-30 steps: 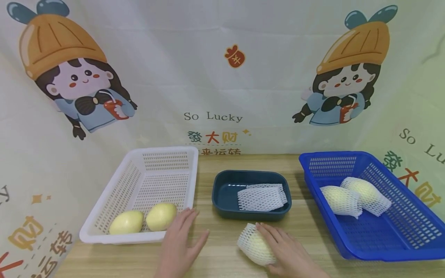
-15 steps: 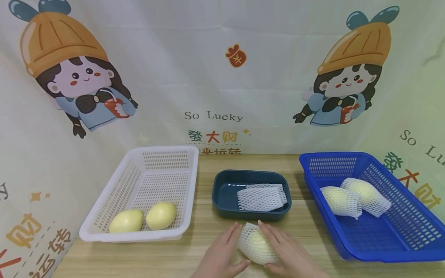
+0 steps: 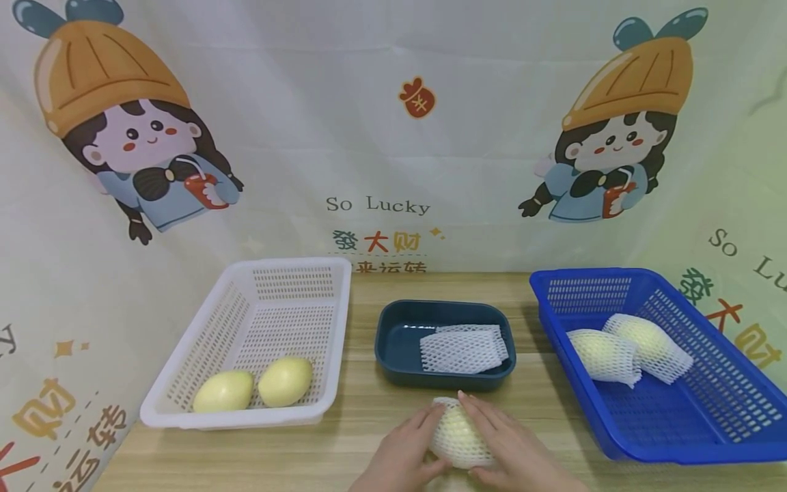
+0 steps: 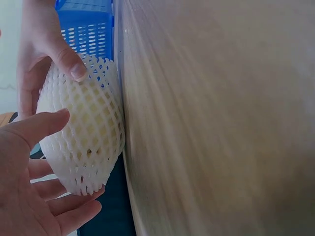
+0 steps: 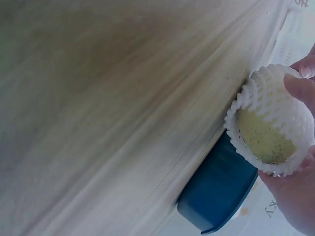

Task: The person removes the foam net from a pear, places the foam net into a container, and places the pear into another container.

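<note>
A pale yellow oval fruit (image 3: 458, 441) in a white foam net sleeve (image 4: 81, 123) is between my two hands, low over the wooden table. My left hand (image 3: 402, 447) holds its left side, fingers bent behind the net's end and thumb in front. On the other side my right hand (image 3: 516, 451) grips the fruit, its thumb pressing the net in the left wrist view. In the right wrist view, speckled bare skin (image 5: 263, 137) shows through the sleeve's open end. Just beyond lies a dark teal tray (image 3: 393, 376) with flat foam nets (image 3: 464, 350).
At the left, a white basket (image 3: 335, 328) holds two bare yellow fruits (image 3: 285, 381). On the right stands a blue basket (image 3: 667, 427) with two netted fruits (image 3: 648, 347). A printed cloth (image 3: 479, 171) hangs behind the wooden table (image 3: 246, 461).
My left hand has come from beside the white basket, moving right to the netted fruit, and its fingers have closed in on it. My right hand has stayed on the fruit.
</note>
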### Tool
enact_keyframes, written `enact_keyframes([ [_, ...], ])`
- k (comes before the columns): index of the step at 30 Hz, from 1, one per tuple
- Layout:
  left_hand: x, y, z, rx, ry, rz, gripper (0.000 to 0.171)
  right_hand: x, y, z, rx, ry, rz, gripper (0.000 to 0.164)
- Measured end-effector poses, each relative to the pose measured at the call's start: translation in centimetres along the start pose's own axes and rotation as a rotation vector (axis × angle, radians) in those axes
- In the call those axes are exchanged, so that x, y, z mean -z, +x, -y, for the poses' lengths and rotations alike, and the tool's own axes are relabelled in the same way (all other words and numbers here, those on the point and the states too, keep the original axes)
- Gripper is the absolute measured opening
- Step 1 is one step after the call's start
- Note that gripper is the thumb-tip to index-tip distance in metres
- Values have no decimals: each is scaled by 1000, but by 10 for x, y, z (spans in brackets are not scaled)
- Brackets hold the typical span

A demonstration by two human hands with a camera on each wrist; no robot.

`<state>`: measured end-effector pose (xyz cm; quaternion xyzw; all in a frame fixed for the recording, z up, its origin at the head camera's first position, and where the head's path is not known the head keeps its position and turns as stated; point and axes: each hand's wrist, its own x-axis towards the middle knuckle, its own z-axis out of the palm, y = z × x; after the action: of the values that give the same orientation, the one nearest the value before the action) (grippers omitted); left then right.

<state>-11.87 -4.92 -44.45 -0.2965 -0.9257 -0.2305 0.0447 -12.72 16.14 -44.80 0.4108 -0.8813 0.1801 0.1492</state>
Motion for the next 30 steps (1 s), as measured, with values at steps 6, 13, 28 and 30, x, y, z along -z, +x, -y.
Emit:
enact_keyframes([
  [6,1,1,-1,-10,1,-10,64,5,-3,-4,-23,-14,-20,90],
  [13,0,2,-1,-21,2,-29,63,6,-8,-7,11,-58,-51,73],
  [28,0,4,-5,-75,36,-90,59,4,-9,-8,159,-76,-275,51],
  [30,0,4,-5,-71,31,-82,59,4,-10,-8,121,-73,-224,59],
])
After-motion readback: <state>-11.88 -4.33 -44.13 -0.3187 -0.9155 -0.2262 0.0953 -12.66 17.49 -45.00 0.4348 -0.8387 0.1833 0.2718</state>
